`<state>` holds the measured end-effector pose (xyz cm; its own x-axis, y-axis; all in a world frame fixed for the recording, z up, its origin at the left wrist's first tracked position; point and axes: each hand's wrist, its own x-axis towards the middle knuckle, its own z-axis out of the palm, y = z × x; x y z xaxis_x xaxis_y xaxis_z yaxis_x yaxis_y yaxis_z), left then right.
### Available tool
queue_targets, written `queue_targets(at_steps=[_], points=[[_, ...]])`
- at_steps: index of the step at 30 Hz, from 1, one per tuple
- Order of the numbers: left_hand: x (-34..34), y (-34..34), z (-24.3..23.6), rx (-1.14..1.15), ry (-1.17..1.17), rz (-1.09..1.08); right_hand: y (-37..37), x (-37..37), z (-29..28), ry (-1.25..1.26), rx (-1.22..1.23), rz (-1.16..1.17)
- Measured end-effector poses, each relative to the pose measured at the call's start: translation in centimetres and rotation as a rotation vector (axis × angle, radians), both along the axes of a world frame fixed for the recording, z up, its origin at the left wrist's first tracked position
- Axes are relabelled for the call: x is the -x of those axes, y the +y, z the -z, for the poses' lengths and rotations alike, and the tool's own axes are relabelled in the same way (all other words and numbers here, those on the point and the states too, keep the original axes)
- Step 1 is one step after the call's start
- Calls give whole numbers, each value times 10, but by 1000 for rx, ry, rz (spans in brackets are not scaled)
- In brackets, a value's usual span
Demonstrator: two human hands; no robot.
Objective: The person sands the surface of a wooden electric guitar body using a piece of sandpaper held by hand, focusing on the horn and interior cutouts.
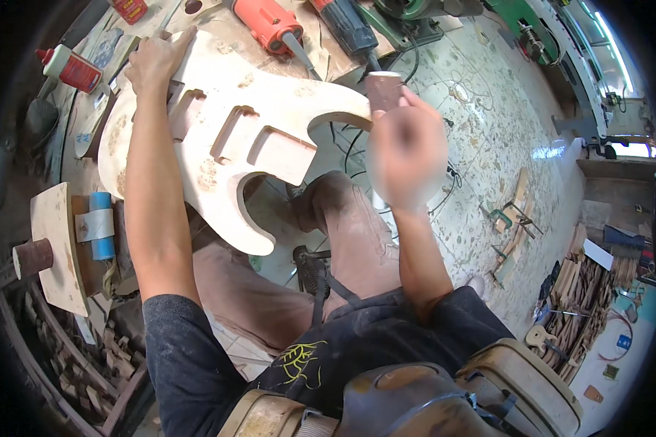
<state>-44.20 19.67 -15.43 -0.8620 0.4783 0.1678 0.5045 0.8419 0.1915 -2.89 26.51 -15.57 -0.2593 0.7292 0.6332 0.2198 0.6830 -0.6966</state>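
Observation:
A pale, unfinished wooden electric guitar body (226,84) lies partly on the workbench and reaches out above my legs. It has pockets cut in its middle and two curved horns. My left hand (157,62) grips its far left edge, and that forearm crosses over the wood. In my right hand (408,153) is a short cylinder wrapped in dark brown sandpaper (385,93), held upright at the tip of the right horn. Whether the sandpaper touches the wood I cannot tell. Most of this hand is blurred, though some fingers show behind the cylinder.
An orange power tool (266,25) and a dark blue one (346,29) lie on the far bench. Glue bottles stand at the far left, including a red-labelled one (73,69). Another sandpaper cylinder (33,258) sits at left. Cables and clamped wood (514,218) lie on the floor.

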Motion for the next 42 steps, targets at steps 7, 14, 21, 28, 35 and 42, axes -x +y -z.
queue_targets(at_steps=[7,14,21,28,35,42], points=[[-7,9,0,-13,9,16,-35,-15,44,-146,-12,-124],[-3,0,-1,14,9,2,-4,21,-8,-79,-92,5],[-4,4,-5,-8,-33,2,-30,-6,42,-89,-80,-116],[-1,1,-2,-10,-5,-8,-5,26,10,-105,-125,13],[-10,1,-6,0,24,5,-34,-32,59,-251,-108,-224],[-24,-13,1,-227,109,352,-62,-153,122,-334,337,-172]])
